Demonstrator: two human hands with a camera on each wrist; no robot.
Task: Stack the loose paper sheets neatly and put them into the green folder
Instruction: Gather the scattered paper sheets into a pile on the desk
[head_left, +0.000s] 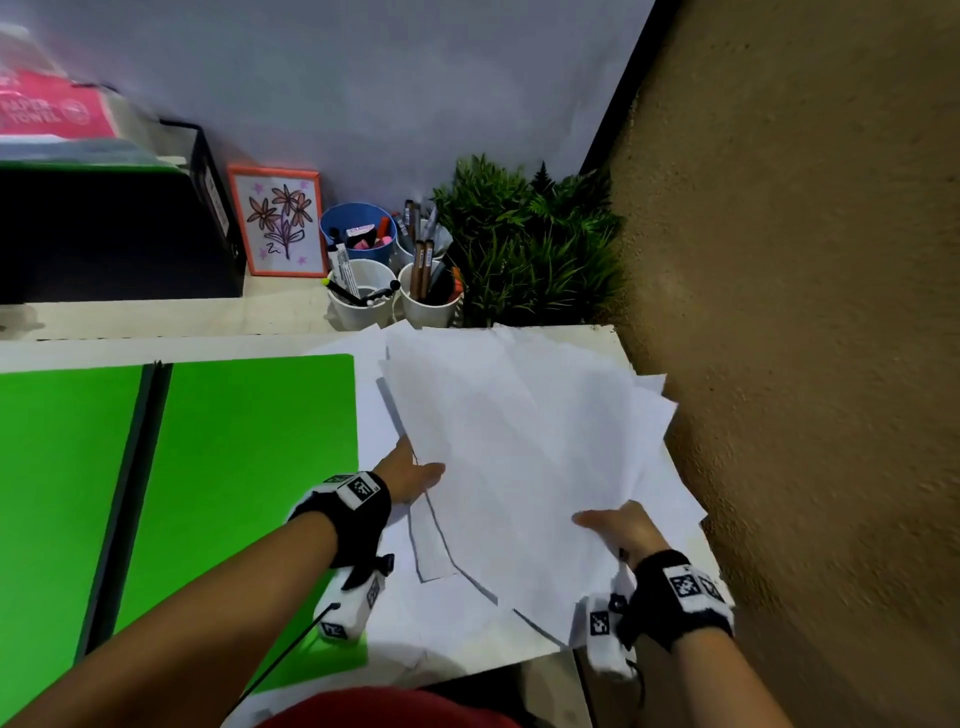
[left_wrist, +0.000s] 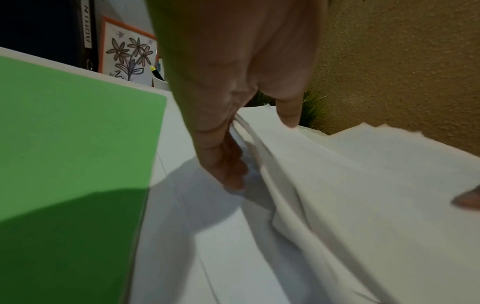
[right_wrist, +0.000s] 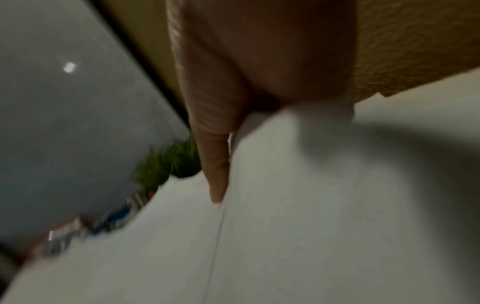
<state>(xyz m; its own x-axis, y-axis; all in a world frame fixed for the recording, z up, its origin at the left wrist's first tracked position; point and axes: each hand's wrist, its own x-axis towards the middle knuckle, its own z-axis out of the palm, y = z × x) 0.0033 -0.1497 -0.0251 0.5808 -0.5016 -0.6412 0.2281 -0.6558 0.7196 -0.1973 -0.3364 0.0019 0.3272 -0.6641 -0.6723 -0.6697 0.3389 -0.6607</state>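
A loose, fanned bundle of white paper sheets (head_left: 519, 441) is held at the right end of the desk, its corners out of line. My left hand (head_left: 413, 470) pinches its left edge, thumb (left_wrist: 288, 115) on top and fingers (left_wrist: 228, 168) underneath, lifting that edge off the desk. My right hand (head_left: 621, 525) grips the bundle's near right part with the thumb (right_wrist: 215, 164) on top; its fingers are hidden beneath. The green folder (head_left: 249, 467) lies open and flat to the left, beside my left wrist. More sheets (head_left: 431, 613) lie flat on the desk under the bundle.
Behind the papers stand white cups of pens (head_left: 363, 301), a blue cup (head_left: 358, 231), a plant (head_left: 524, 244) and a framed flower drawing (head_left: 275, 221). A black binder (head_left: 114, 228) stands back left. A tan textured wall (head_left: 805, 312) runs close along the desk's right edge.
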